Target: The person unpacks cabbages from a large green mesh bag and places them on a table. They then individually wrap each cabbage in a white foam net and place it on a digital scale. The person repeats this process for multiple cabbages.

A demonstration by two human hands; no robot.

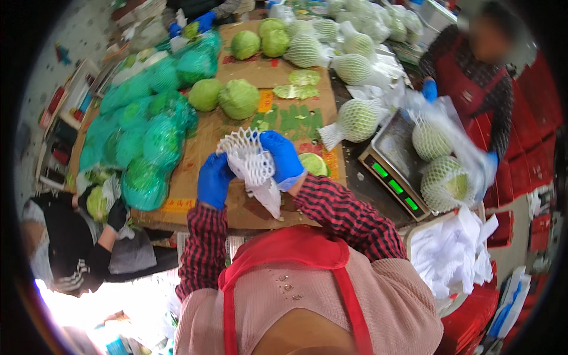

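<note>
My left hand (pixel 214 181) and my right hand (pixel 282 159), both in blue gloves, hold a white foam mesh sleeve (pixel 249 155) between them over the cardboard-covered table. The sleeve is bunched, with its netted rim spread at the top and its thin end hanging down. No cabbage shows inside it. Beyond my hands sit two bare green cabbages (pixel 239 99). A cut piece of cabbage (pixel 313 164) lies just right of my right hand. Farther right, a cabbage in a foam mesh sleeve (pixel 357 120) rests on the table.
Green bags of cabbages (pixel 163 140) fill the left side. Right stands a digital scale (pixel 395 177); a person there handles bagged, sleeved cabbages (pixel 446 184). Below is a tub of white foam sleeves (pixel 448 253). A black-gloved person holds a cabbage (pixel 97 205) at lower left; another works at the far edge.
</note>
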